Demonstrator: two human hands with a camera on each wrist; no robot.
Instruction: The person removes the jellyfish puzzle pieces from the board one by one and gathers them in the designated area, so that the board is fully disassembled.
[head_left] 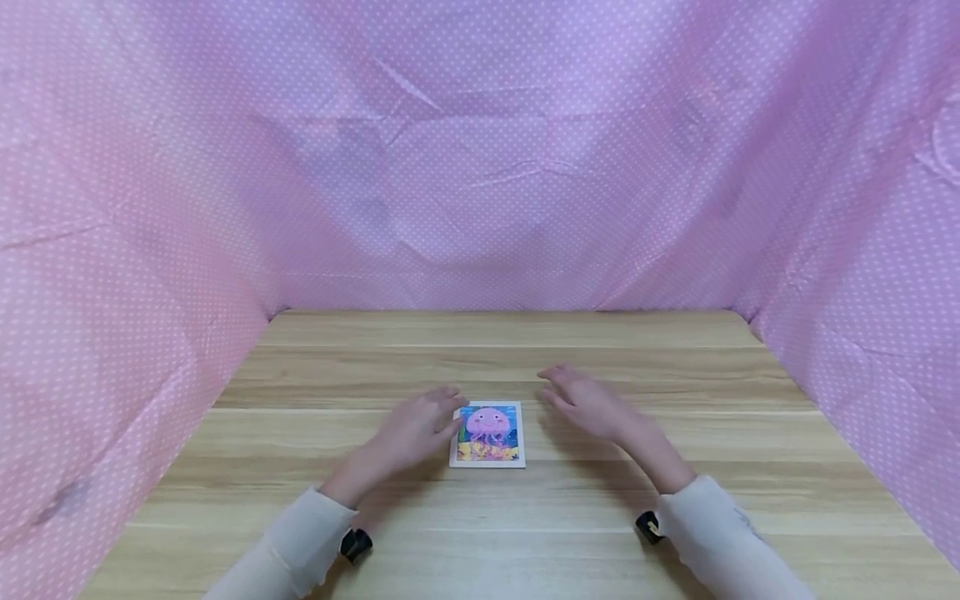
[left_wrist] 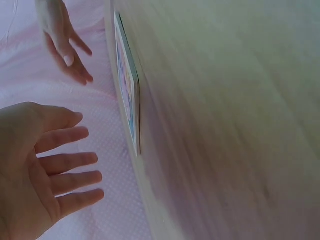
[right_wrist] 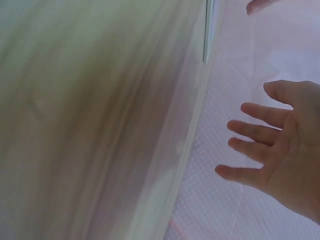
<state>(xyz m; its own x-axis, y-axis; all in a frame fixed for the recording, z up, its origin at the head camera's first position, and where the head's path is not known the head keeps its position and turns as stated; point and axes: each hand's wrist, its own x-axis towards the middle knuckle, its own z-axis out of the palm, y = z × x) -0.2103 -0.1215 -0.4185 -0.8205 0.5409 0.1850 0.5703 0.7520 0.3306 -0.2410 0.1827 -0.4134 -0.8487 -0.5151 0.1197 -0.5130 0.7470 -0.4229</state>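
Pink dotted cloth [head_left: 480, 192] behind wood-grain table [head_left: 487, 533]. Jellyfish picture [head_left: 489, 435] lies flat on it between left hand [head_left: 416, 427] and right hand [head_left: 594, 407]. Both hover above the wood, fingers spread; left is nearer, by the picture's left edge.

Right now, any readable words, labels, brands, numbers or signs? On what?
No readable text in any view.
Jellyfish picture board: artwork only, no lettering visible.
Black device at the right wrist: pale mark, too small to make out.
Black device at the left wrist: none legible.
Wooden table, pink dotted cloth: none visible.
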